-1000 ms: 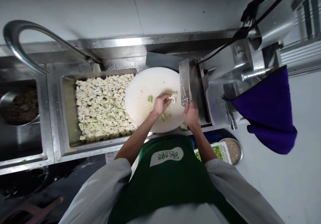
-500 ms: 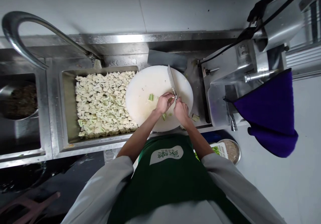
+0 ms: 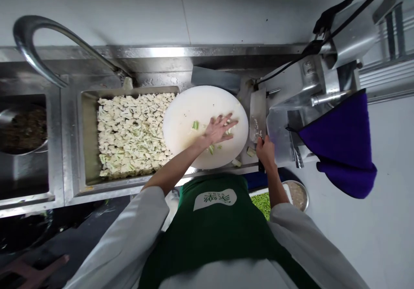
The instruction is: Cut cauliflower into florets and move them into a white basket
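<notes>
My left hand [image 3: 220,129] is spread with its fingers apart over the right half of a round white cutting board [image 3: 194,99]. Small pale-green vegetable pieces lie under and beside it, and one green stem piece [image 3: 195,125] sits to its left. Off the board's right edge, my right hand [image 3: 265,149] grips the handle of a cleaver [image 3: 258,112]. The cleaver's broad blade points away from me, with white bits stuck to it. Left of the board, chopped cauliflower [image 3: 136,133] fills much of a metal sink.
A curved faucet [image 3: 39,23] rises behind the sink [image 3: 83,151]. At the right stand a metal machine [image 3: 291,77] and a hanging purple cloth [image 3: 339,142]. Stem scraps [image 3: 251,152] lie by the board. Below the counter are chopped greens [image 3: 261,205] and a metal bowl [image 3: 305,194].
My right hand has carried the cleaver from over the board to the right, beyond its edge. My left hand, earlier closed by the blade, has opened and spread over the board.
</notes>
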{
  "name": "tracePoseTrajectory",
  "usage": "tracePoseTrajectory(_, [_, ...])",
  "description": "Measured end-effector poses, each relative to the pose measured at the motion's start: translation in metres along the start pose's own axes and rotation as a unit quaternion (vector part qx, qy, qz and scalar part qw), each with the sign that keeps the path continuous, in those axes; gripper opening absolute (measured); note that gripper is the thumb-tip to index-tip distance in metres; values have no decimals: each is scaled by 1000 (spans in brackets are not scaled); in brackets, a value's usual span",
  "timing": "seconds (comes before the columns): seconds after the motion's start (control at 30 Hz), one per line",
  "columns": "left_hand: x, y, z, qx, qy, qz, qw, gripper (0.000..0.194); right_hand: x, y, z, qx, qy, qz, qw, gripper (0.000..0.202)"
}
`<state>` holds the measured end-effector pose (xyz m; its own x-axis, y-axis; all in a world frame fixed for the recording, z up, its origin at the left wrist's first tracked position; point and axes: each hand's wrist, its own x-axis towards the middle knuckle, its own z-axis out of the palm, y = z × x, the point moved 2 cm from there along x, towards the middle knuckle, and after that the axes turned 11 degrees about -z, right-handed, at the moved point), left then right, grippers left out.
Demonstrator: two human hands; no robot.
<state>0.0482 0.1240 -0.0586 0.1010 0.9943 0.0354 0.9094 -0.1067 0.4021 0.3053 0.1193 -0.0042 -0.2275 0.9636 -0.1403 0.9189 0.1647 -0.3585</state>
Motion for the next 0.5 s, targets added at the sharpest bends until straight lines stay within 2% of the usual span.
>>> tracePoseTrajectory(0.1, [12,7,6,26,-31,26,999,46,-27,28,6,6,-10,26,1000,33])
tracePoseTrajectory(0.2, [5,-2,0,-12,-18,42,999,29,-53,41,16,24,-3,43,999,34])
tracePoseTrajectory(0.23, [0,-7,-7,-40,9,41,998,26,-60,42,19,31,0,47,998,34])
tracePoseTrajectory(0.3, [-11,-21,-25,-101,99,24,990,25,-70,41,25,41,0,54,998,33])
tracePoseTrajectory(0.37, [-25,-35,-45,-138,187,-17,973,30,-76,39,29,45,-7,57,997,32])
tracePoseTrajectory(0.4, [-33,-42,-52,-140,207,-41,968,32,-78,37,30,45,-12,55,997,31])
tracePoseTrajectory(0.43, [-41,-47,-57,-130,202,-63,969,32,-79,35,31,43,-17,52,998,31])
tracePoseTrajectory(0.5, [-55,-52,-55,-89,149,-109,979,28,-80,30,32,31,-29,40,998,29])
